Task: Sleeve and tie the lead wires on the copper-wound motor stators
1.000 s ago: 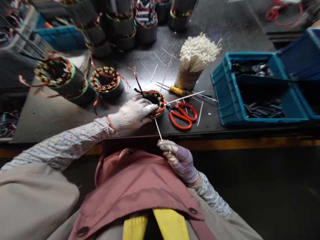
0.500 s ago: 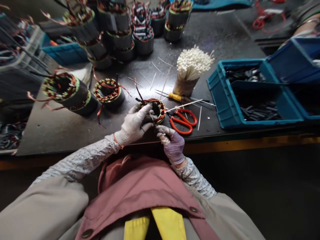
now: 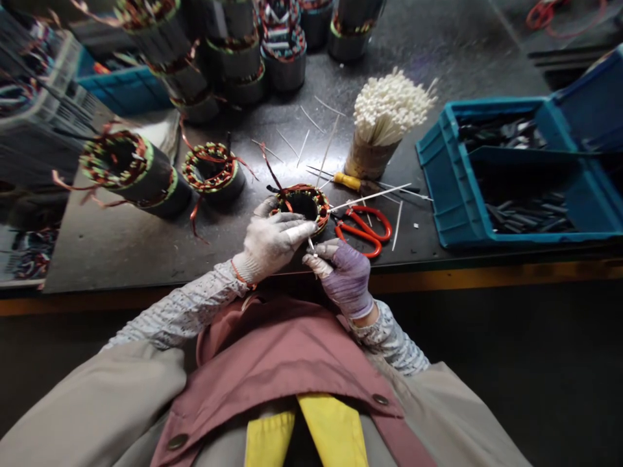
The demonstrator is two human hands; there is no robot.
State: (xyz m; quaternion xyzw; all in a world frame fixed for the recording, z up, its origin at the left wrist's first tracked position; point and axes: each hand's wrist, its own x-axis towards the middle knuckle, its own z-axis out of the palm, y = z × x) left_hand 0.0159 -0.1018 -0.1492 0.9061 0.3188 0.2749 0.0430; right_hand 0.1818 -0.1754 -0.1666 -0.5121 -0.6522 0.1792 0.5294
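Observation:
A motor stator [image 3: 322, 206] with red-brown windings stands near the table's front edge. My left hand [image 3: 272, 243], in a white glove, grips its near left side, fingers over the rim. In a purple-and-white glove, my right hand [image 3: 343, 272] pinches a short white tie [image 3: 311, 245] just in front of the stator. A long white strand [image 3: 372, 197] sticks out from the stator's right side. Red-handled scissors [image 3: 365, 230] lie close beyond my right hand. Behind them is a yellow-handled pointed tool [image 3: 346, 181].
A holder [image 3: 372, 155] packed with white strands stands behind the tools. Blue bins [image 3: 440, 188] with dark pieces are at the right. Two stators [image 3: 214, 170] [image 3: 141, 172] stand on the left, with stacked stators [image 3: 238, 58] behind. Loose white strands [image 3: 302, 148] lie mid-table.
My left fingers have moved from the stator's opening to lie across its near rim. A white tie now shows at my right fingertips. The view has shifted slightly.

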